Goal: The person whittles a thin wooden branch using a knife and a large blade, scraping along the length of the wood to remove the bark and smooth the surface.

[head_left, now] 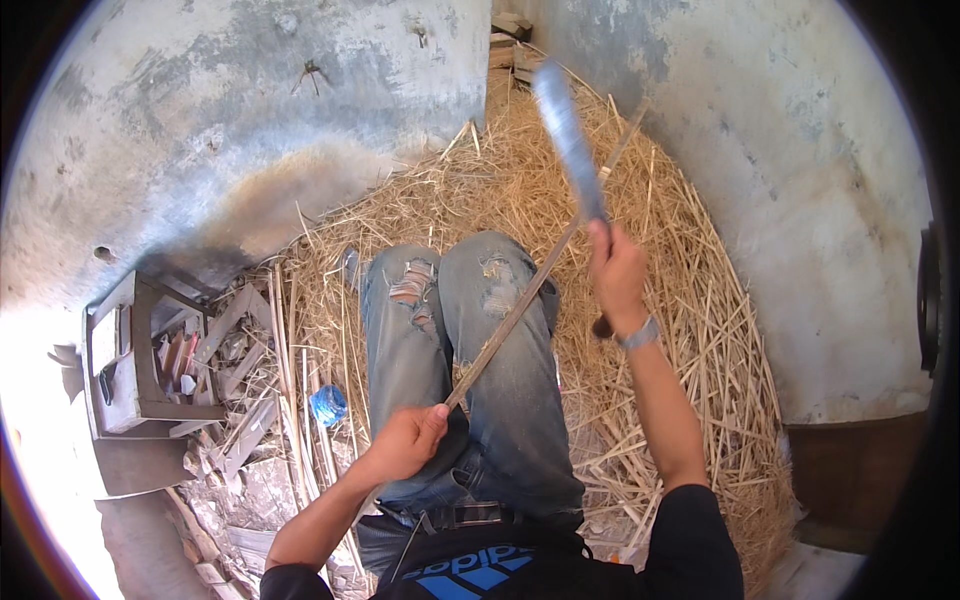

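Note:
My left hand is closed around the lower end of a long, thin bamboo strip, held just over my lap. The strip slants up and away to the right, across my jeans-covered knee. A machete is in my right hand, whose fingers wrap its handle; the handle's dark butt shows below the hand. Its broad blade, smeared by motion, points up and away and crosses in front of the far part of the strip in the picture. Whether blade and strip touch, I cannot tell.
Pale shavings and split strips cover the floor ahead and to the right. Left of my legs lie long strips and a blue roll of twine. A wooden box-like stand holds scraps. Plastered walls rise close on both sides.

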Available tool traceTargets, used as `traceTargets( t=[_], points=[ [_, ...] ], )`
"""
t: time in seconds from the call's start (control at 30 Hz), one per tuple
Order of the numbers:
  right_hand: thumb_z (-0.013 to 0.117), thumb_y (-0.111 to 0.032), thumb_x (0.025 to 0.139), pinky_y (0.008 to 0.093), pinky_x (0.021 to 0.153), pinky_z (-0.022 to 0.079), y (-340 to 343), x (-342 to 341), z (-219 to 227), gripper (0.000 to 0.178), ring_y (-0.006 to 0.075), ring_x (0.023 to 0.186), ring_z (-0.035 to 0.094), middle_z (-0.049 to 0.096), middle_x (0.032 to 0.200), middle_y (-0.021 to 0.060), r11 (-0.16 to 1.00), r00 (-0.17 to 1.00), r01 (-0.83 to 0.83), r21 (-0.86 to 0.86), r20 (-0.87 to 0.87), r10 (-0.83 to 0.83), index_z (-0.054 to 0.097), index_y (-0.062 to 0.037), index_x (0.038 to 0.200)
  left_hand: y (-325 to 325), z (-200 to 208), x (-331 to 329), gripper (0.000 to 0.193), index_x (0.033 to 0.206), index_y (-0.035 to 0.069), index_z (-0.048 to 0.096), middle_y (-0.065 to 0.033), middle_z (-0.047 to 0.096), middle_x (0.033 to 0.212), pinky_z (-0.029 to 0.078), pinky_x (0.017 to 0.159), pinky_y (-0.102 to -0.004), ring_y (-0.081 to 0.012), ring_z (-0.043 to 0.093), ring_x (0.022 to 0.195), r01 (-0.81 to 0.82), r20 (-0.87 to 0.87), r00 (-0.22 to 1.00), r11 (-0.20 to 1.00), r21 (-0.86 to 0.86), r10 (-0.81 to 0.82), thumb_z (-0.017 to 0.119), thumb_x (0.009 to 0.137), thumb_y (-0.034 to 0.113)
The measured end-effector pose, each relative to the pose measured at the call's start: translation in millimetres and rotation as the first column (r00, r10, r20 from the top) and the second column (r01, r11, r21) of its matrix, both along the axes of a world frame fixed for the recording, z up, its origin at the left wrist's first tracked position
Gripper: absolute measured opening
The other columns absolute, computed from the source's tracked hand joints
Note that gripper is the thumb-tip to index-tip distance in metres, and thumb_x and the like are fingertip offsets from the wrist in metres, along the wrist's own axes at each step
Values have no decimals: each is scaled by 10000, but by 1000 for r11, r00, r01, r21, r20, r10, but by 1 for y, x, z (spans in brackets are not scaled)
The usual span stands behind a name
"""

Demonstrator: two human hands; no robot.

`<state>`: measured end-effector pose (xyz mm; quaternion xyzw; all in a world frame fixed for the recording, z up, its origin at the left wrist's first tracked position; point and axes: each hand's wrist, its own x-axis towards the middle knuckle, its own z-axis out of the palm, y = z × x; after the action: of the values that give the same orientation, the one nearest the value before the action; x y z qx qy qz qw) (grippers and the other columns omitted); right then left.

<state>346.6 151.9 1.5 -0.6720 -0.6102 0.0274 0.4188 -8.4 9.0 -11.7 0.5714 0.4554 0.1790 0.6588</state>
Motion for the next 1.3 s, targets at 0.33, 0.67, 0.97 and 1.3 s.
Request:
traceTargets(
  t=[0.33, 0.67, 0.97, 1.3],
  points=[
    [652, -343, 1030, 407, 457, 407, -35, -33, 4, 380, 349, 485, 561, 553, 582, 175, 969, 965, -243, 49, 115, 236, 608, -15, 844, -7, -2, -4, 557, 728, 60, 492, 1, 447, 579, 352, 502, -295, -110, 402, 518, -62, -88, 993, 982, 178, 78, 405, 1129, 436],
    [656, -368, 1026, 422, 441, 385, -66, -61, -11, 399, 358, 451, 533, 557, 571, 181, 977, 977, -210, -38, -32, 209, 613, -26, 827, -5, 3, 18, 553, 760, 9, 532, -72, 471, 593, 414, 565, -372, -185, 446, 549, -127, -144, 975, 957, 260, 168, 415, 1128, 404],
    [661, -336, 1024, 420, 442, 391, 0, -20, 10, 402, 309, 429, 506, 548, 553, 177, 994, 999, 24, 105, -36, -20, 599, -24, 777, 11, 22, 17, 520, 830, -34, 594, -257, 562, 686, 456, 637, -489, -483, 545, 663, -39, -278, 948, 923, 382, 155, 436, 1115, 371],
    [675, -352, 1012, 425, 465, 406, -21, -45, 21, 416, 340, 470, 545, 539, 559, 195, 997, 994, -69, -45, -88, 65, 587, -15, 785, 24, 14, 29, 539, 814, -33, 584, -233, 533, 660, 444, 626, -469, -406, 519, 615, -123, -176, 967, 945, 304, 183, 436, 1117, 387]
  ],
)
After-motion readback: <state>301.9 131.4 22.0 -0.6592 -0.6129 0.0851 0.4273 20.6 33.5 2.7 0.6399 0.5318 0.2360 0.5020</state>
